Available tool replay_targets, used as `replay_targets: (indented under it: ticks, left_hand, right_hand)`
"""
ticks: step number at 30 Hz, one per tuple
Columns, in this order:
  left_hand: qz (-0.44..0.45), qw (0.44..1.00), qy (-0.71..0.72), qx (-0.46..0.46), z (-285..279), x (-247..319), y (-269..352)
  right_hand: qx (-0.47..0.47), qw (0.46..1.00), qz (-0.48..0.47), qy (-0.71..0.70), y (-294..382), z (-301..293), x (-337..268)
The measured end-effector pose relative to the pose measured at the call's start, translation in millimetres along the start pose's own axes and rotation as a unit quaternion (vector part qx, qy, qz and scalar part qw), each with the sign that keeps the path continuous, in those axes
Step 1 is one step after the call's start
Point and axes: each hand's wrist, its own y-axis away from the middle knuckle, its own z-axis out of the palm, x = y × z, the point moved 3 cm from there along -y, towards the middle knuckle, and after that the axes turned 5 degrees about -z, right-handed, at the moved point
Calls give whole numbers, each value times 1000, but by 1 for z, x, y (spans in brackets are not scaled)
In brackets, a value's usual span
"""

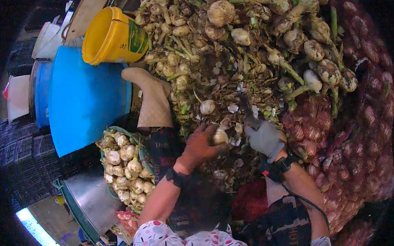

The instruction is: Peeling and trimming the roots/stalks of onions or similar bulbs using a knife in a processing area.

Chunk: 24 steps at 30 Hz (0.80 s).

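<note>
My left hand (201, 144), in a brown-orange glove, holds a pale, cleaned bulb (220, 136) of the onion or garlic kind low over the littered ground. Opposite it, my right hand (267, 140) wears a grey glove and grips a dark tool (248, 108). That tool is blurred, so I cannot tell whether it is a knife or shears. Just above my left hand lies a dirty bulb (208, 107) with its stalk. Loose papery skins and trimmings (232, 108) surround both hands.
Soil-covered bulbs with stalks (221, 13) are heaped ahead. Red mesh sacks of bulbs (352, 161) line the right. At left are a basket of cleaned bulbs (130, 168), a metal tub (90, 197), a blue tub (87, 96), a yellow bucket (112, 38) and a beige boot (155, 102).
</note>
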Motion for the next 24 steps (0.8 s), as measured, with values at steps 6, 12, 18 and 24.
replay_targets:
  ticks: [6,12,18,24]
  left_hand:
    - [53,955,-258,136,-30,-20,-58]
    - [-103,987,-76,-93,-40,-11,-82]
    - [52,892,445,-54,-27,12,-16]
    - [115,924,362,36,-29,33,6]
  right_hand:
    - [-66,984,-116,119,0,3,-7]
    - [-6,1000,2,7,11,-4,-9]
    - [-94,979,-175,-45,27,-8,-50]
    - [-37,918,-332,212,42,-13,-78]
